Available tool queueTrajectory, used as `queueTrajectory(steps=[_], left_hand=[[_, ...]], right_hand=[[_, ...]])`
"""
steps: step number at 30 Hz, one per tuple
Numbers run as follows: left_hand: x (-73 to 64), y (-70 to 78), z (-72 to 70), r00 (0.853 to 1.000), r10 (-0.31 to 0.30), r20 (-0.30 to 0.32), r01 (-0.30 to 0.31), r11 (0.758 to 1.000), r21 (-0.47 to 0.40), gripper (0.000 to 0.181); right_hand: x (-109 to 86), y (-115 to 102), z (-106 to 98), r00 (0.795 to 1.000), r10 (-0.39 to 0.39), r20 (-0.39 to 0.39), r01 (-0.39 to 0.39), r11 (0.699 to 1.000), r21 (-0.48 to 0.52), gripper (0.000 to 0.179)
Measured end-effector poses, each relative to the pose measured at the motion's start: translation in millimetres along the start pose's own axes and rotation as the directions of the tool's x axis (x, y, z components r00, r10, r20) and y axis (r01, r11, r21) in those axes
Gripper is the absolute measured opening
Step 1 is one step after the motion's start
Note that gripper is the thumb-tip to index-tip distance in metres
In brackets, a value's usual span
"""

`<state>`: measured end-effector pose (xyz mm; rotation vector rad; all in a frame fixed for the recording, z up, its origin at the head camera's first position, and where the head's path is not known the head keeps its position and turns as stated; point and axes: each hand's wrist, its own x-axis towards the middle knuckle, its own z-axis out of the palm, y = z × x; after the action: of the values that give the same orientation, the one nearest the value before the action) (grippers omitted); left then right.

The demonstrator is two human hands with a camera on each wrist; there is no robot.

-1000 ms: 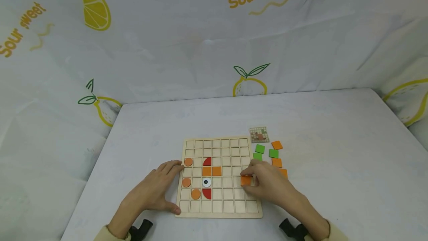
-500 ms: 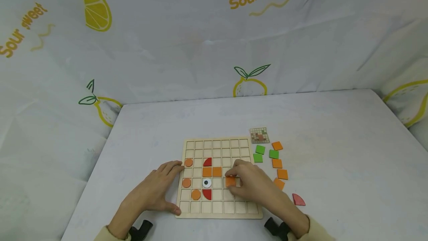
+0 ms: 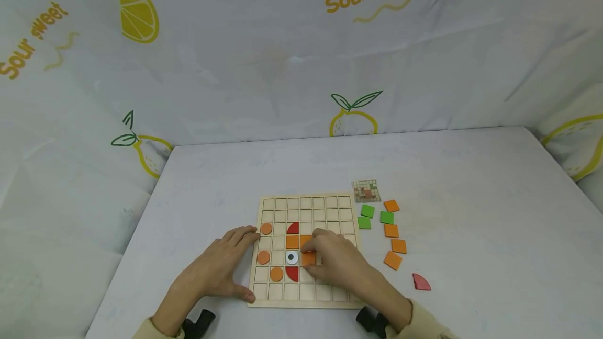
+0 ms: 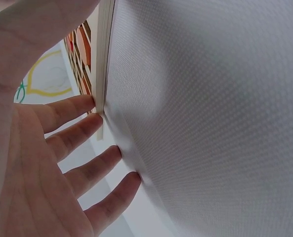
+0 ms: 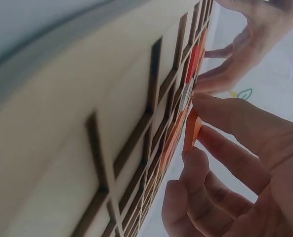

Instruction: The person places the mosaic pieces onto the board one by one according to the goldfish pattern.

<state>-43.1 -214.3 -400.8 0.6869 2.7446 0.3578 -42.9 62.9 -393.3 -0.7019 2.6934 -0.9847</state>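
A wooden grid board (image 3: 323, 292) lies on the white table. My left hand (image 3: 218, 268) rests along its left edge, fingers extended and thumb at the near corner; in the left wrist view the fingertips (image 4: 94, 118) touch the board's side. Between thumb and fingers, my right hand (image 3: 341, 260) pinches an orange square tile (image 3: 308, 259) over the cell right of the white eye disc (image 3: 292, 258). In the right wrist view this tile (image 5: 190, 131) is tilted close above the grid. Two red quarter-circles, orange discs (image 3: 276, 274) and orange squares (image 3: 292, 243) sit in cells.
Right of the board lie loose green squares (image 3: 387, 217), several orange squares (image 3: 398, 246) and a red quarter-circle (image 3: 421, 282). A small printed pattern card (image 3: 366, 191) lies beyond the board's far right corner. A lemon-print cloth (image 3: 235, 67) hangs behind the table.
My right hand has moved left across the board with the orange square tile, from the right-hand columns to beside the eye disc. My left hand has stayed at the board's edge.
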Motion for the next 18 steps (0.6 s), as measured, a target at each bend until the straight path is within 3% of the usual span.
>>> queueTrajectory(steps=[9, 18], left_hand=[[0.0, 0.3, -0.1, 1.0, 0.001, 0.0, -0.001, 1.0, 0.005, 0.12], [-0.1, -0.2, 0.3, 1.0, 0.014, -0.006, -0.014, 1.0, 0.008, 0.12]], right_hand=[[4.8, -1.6, 7.1, 1.0, -0.001, -0.007, 0.001, 0.998, -0.066, 0.024], [6.1, -0.8, 7.0, 1.0, 0.012, -0.019, -0.013, 0.998, -0.056, 0.024]])
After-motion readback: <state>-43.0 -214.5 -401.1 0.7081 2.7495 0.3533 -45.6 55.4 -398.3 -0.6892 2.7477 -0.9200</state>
